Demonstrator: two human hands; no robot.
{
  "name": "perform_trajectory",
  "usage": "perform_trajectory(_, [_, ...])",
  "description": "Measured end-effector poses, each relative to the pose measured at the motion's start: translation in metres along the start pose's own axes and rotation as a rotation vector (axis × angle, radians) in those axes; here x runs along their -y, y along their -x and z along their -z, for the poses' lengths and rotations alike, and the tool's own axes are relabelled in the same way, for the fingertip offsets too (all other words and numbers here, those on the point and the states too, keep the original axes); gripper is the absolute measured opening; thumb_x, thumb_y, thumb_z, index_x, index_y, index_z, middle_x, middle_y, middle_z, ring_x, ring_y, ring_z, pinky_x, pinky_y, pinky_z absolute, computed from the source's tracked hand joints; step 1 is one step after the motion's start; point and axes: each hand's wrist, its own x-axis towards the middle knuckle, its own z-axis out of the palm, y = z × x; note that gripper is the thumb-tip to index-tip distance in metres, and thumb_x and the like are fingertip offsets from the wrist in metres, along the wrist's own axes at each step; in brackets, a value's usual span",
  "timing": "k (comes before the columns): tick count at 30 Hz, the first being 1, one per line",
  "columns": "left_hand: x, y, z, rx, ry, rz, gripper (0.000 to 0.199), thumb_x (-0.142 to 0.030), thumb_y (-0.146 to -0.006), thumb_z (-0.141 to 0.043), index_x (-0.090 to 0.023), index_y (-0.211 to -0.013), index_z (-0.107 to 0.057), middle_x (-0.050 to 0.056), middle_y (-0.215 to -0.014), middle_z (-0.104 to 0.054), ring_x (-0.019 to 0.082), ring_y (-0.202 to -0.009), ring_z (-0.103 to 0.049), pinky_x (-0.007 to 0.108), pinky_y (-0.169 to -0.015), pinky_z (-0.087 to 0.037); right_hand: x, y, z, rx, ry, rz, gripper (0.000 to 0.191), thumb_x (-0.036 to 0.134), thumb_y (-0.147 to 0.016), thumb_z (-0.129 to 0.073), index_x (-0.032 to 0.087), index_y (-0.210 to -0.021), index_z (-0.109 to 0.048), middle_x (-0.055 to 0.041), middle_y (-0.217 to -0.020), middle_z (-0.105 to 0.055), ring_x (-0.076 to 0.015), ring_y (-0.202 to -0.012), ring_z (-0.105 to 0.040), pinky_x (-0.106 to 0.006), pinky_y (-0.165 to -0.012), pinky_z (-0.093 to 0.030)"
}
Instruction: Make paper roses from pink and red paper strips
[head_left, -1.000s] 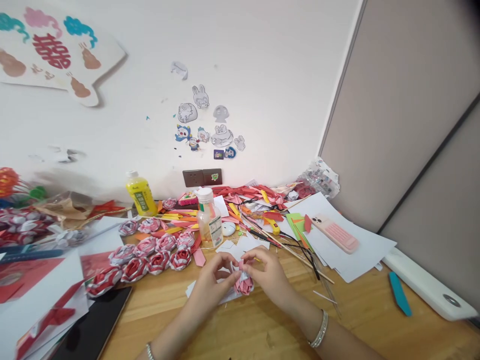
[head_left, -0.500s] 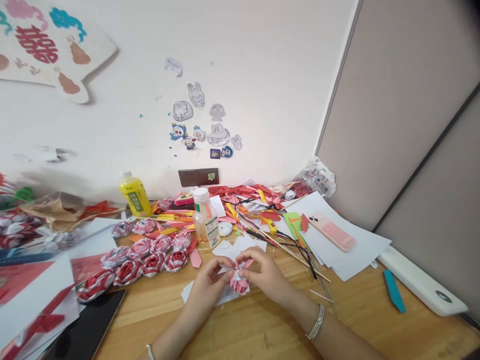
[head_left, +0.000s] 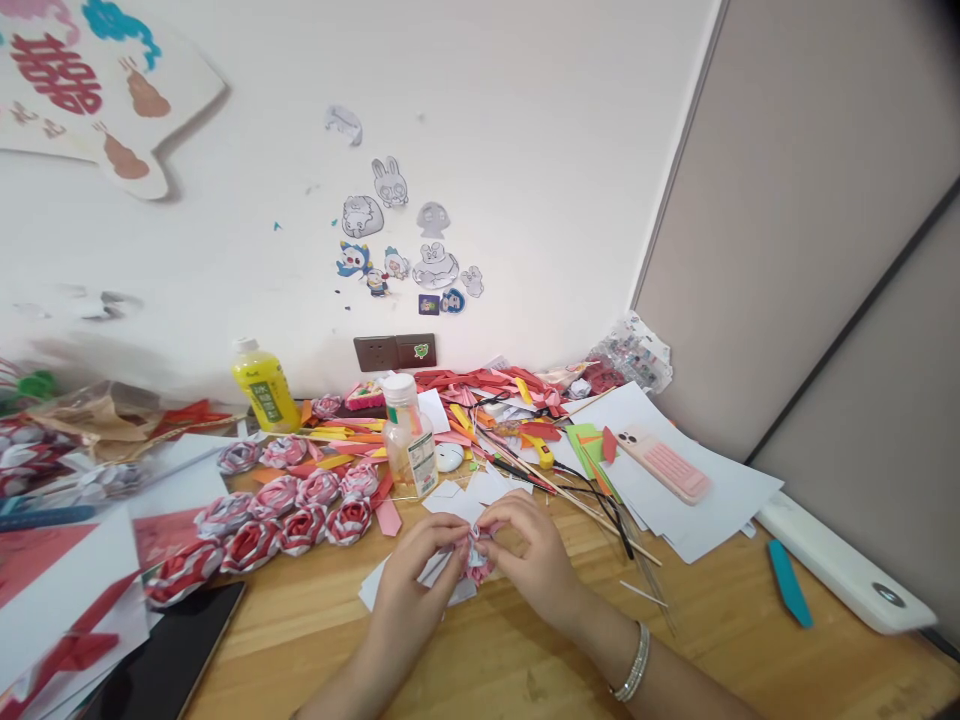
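Between my two hands is a small pink and white paper rose (head_left: 478, 572), partly hidden by my fingers. My left hand (head_left: 420, 570) pinches its upper edge from the left, thumb and fingertips together. From the right, my right hand (head_left: 529, 555) pinches the same edge, its fingertips almost meeting those of the left. Under the hands lie white paper pieces (head_left: 375, 582) on the wooden table (head_left: 525, 665). To the left sit several finished paper roses (head_left: 302, 527) in red, pink and white.
Just behind the hands stands a clear bottle with a white cap (head_left: 409, 445); a yellow drink bottle (head_left: 266, 390) is farther left. Paper strips (head_left: 480, 385), sticks and cables crowd the back. A pink phone (head_left: 667, 468) rests on white sheets at right; a black tablet (head_left: 169, 650) lies front left.
The rose has been tilted, so less of its pink face shows below the fingers. Both hands stay close together on it. The view has shifted slightly.
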Motion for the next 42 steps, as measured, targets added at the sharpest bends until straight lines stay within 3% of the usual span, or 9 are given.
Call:
perform_trajectory(3, [-0.003,0.000,0.000,-0.004,-0.039,-0.051,0.009,-0.019,-0.080,-0.058,-0.021,-0.085,-0.066,0.004,-0.084,-0.068,0.016,-0.080,-0.065,0.026,-0.072,-0.053,0.002,0.000,0.001,-0.002,0.001,0.014,0.011,0.012,-0.075,-0.067,0.021,-0.079,-0.062,-0.0003,-0.076,-0.063,-0.0168,-0.077,-0.056,-0.029,-0.073,-0.043])
perform_trajectory(12, [-0.011,-0.003,0.005,0.103,0.074,0.039,0.006,-0.020,-0.082,-0.056,-0.020,-0.082,-0.062,0.004,-0.081,-0.066,0.015,-0.077,-0.065,0.025,-0.069,-0.053,0.009,-0.004,0.006,0.046,-0.061,-0.027,0.012,0.015,-0.072,-0.072,0.020,-0.073,-0.061,0.0008,-0.072,-0.060,-0.0157,-0.073,-0.056,-0.027,-0.068,-0.043])
perform_trajectory(22, [-0.013,-0.008,0.009,0.106,0.026,-0.012,0.004,-0.020,-0.079,-0.058,-0.020,-0.076,-0.060,0.002,-0.075,-0.067,0.015,-0.071,-0.064,0.024,-0.066,-0.052,0.009,-0.006,0.008,0.103,-0.096,0.034,0.011,0.026,-0.078,-0.068,0.020,-0.073,-0.060,-0.0004,-0.072,-0.063,-0.0158,-0.073,-0.055,-0.028,-0.069,-0.043])
perform_trajectory(31, [-0.013,-0.007,0.010,0.101,-0.040,-0.119,0.005,-0.020,-0.081,-0.058,-0.021,-0.083,-0.063,0.003,-0.078,-0.069,0.015,-0.075,-0.065,0.025,-0.068,-0.052,0.011,-0.006,0.009,0.110,-0.091,0.025,0.009,0.027,-0.079,-0.067,0.021,-0.074,-0.061,-0.0008,-0.073,-0.063,-0.0162,-0.074,-0.056,-0.029,-0.070,-0.044])
perform_trajectory(37, [-0.013,-0.008,0.010,0.137,-0.040,-0.118,0.007,-0.019,-0.082,-0.056,-0.020,-0.077,-0.061,0.002,-0.077,-0.068,0.014,-0.074,-0.064,0.023,-0.067,-0.051,0.009,-0.005,0.008,0.108,-0.101,0.009,0.008,0.024,-0.077,-0.069,0.021,-0.075,-0.062,-0.0006,-0.075,-0.063,-0.0156,-0.075,-0.055,-0.028,-0.070,-0.043])
perform_trajectory(42, [-0.012,-0.007,0.010,0.098,-0.075,-0.095,0.005,-0.022,-0.081,-0.059,-0.020,-0.083,-0.063,0.003,-0.077,-0.069,0.015,-0.072,-0.066,0.023,-0.065,-0.053,0.006,-0.004,0.008,0.119,-0.102,0.004,0.009,0.025,-0.077,-0.068,0.021,-0.075,-0.061,-0.0006,-0.075,-0.064,-0.0160,-0.076,-0.056,-0.029,-0.072,-0.044])
